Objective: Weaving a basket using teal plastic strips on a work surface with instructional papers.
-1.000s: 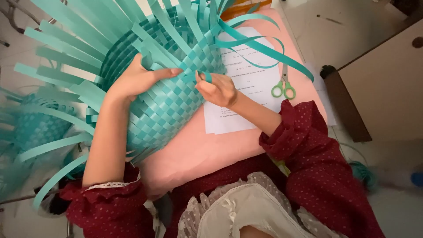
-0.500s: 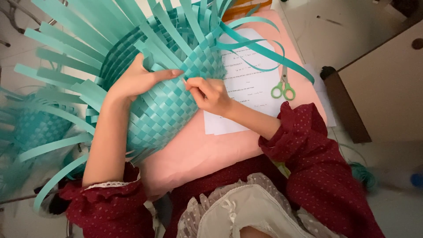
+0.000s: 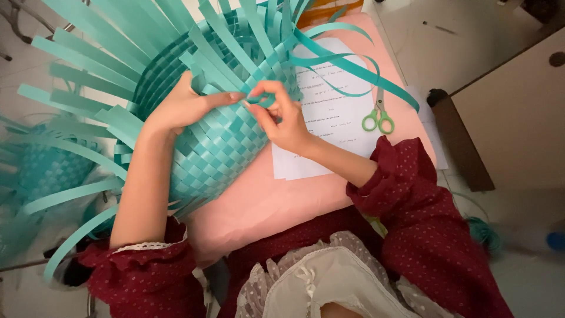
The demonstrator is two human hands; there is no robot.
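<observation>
At the far left, low beside the bench, a second woven teal piece [image 3: 44, 168] sits blurred on the pale floor [image 3: 23, 82], loose strips spreading from it. Next to it, the half-woven teal basket [image 3: 218, 153] lies tilted on its side on the pink bench [image 3: 265, 206], its checkered wall facing up and its unwoven strips [image 3: 106, 70] fanning out toward the upper left and the top edge.

The left hand [image 3: 185, 106] lies flat against the basket's upper wall near the rim, fingers stretched toward the right and pressing the weave rather than closing around anything. Just beside it, almost fingertip to fingertip, the right hand [image 3: 282, 118] has its grip narrow, thumb and fingers pinched on one teal strip [image 3: 259, 99] at the basket's rim. Both forearms come out of dark red dotted sleeves [image 3: 424, 218].

Right of the basket, a white printed sheet [image 3: 329, 112] lies flat on the bench, partly under the right hand. Long loose teal strips [image 3: 353, 68] curve over the sheet. Green-handled scissors [image 3: 378, 118] rest at the sheet's right edge, handles toward the person.

Beyond the bench's right edge is pale floor [image 3: 471, 53], then a light cabinet face [image 3: 518, 118] with a dark brown edge [image 3: 462, 147]. A small teal tangle [image 3: 485, 232] lies on the floor near the right elbow.
</observation>
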